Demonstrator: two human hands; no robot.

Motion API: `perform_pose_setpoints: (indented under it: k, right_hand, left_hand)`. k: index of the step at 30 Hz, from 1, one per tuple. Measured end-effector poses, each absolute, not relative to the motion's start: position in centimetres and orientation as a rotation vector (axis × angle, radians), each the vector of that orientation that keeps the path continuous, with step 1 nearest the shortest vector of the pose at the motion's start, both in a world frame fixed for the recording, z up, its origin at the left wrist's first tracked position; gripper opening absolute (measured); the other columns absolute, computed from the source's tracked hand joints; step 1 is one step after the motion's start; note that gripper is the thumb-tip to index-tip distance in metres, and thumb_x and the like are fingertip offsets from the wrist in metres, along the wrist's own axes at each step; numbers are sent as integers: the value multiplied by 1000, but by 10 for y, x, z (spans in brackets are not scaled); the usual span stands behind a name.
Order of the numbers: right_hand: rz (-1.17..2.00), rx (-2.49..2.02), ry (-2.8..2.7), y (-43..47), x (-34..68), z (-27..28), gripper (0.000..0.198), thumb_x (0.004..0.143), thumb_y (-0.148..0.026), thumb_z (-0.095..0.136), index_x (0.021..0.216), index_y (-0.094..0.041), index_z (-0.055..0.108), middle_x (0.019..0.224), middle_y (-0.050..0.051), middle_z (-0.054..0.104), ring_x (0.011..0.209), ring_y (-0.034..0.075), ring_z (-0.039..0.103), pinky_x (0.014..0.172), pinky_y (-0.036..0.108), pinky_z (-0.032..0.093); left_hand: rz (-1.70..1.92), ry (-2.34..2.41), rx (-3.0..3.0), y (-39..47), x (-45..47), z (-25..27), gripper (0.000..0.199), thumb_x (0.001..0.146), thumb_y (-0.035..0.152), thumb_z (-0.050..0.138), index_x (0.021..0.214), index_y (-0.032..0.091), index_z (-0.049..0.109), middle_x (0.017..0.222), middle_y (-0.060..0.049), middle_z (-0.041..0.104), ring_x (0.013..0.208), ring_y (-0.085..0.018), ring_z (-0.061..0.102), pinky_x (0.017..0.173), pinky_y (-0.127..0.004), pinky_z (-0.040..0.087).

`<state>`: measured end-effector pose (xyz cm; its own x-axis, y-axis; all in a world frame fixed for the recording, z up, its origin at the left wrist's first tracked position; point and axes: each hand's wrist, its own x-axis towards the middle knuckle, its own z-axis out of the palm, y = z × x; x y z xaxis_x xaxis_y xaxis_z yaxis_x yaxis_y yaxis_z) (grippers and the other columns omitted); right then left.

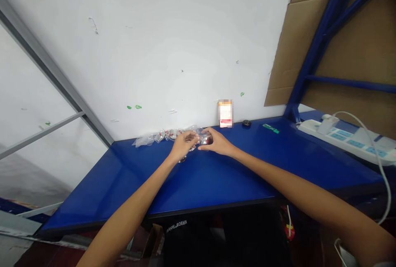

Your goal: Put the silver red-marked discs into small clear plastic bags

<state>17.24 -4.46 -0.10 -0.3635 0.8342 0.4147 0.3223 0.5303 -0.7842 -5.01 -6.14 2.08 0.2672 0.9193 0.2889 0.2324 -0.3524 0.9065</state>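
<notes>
Above the blue table point(198, 188), my right hand point(219, 143) curves round a shiny silver round object in clear plastic point(205, 139). Close beside it, my left hand point(183, 145) has its thumb and fingers pinched together at the left side of this wrapped object, seemingly on the plastic. What the object is cannot be made out. Below my left hand lies a small shiny round piece point(182, 159), partly covered by the hand. Several similar silver and red pieces in clear bags point(161, 135) lie along the wall, just behind and left of my left hand.
A small upright card or box point(225, 113), blurred, leans against the white wall. Right of it lie a round black object point(246, 123) and a green strip point(271, 128). A white power strip point(346, 139) with a cable sits at the right, by a blue metal frame point(305, 73).
</notes>
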Motion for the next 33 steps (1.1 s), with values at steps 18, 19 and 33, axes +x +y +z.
perform_pose_setpoints:
  k: [18, 19, 33]
  right_hand:
    - [1322, -768, -1456, -47, 171, 12, 55, 81, -72, 82, 94, -19, 81, 97, 8, 83, 97, 30, 79, 93, 45, 64]
    - [1329, -769, -1446, -48, 172, 14, 54, 81, -71, 83, 94, -19, 82, 98, 9, 83, 97, 30, 79, 94, 45, 64]
    - [1090, -801, -1702, -44, 182, 23, 50, 89, -70, 76, 93, -22, 86, 103, 9, 84, 106, 33, 77, 99, 49, 59]
  left_hand:
    - [1374, 1072, 2059, -78, -46, 23, 37, 104, 46, 63, 134, 26, 56, 94, -2, 74, 74, -17, 70, 64, -25, 54]
    - [1371, 1071, 2086, -79, -45, 24, 35, 105, 46, 61, 134, 25, 58, 97, -3, 74, 75, -17, 70, 65, -26, 54]
    - [1193, 1115, 1981, -65, -52, 22, 33, 98, 44, 69, 117, 19, 80, 91, -7, 80, 84, -25, 76, 77, -35, 61]
